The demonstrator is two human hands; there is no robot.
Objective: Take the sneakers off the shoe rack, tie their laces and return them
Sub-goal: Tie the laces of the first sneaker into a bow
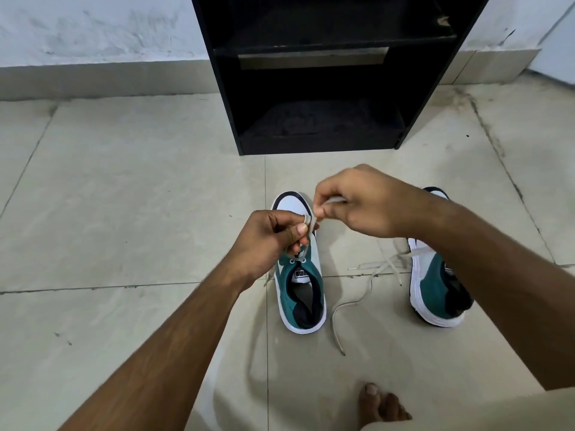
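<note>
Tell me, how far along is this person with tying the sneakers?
Done: both sneakers are off the black shoe rack and on the floor. In hand: the left hand and right hand are working the lace of the left sneaker. Left: the right sneaker has its loose laces trailing on the tiles, and both shoes must go back on the rack.

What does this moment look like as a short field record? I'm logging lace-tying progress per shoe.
left sneaker: on the floor, lace being worked above it
left hand: grip closed on the lace
right hand: pinching the same lace higher up
right sneaker: on the floor, partly behind the right forearm
loose laces: untied, trailing over the tiles
shoe rack: black, both visible shelves hold no shoes
</note>
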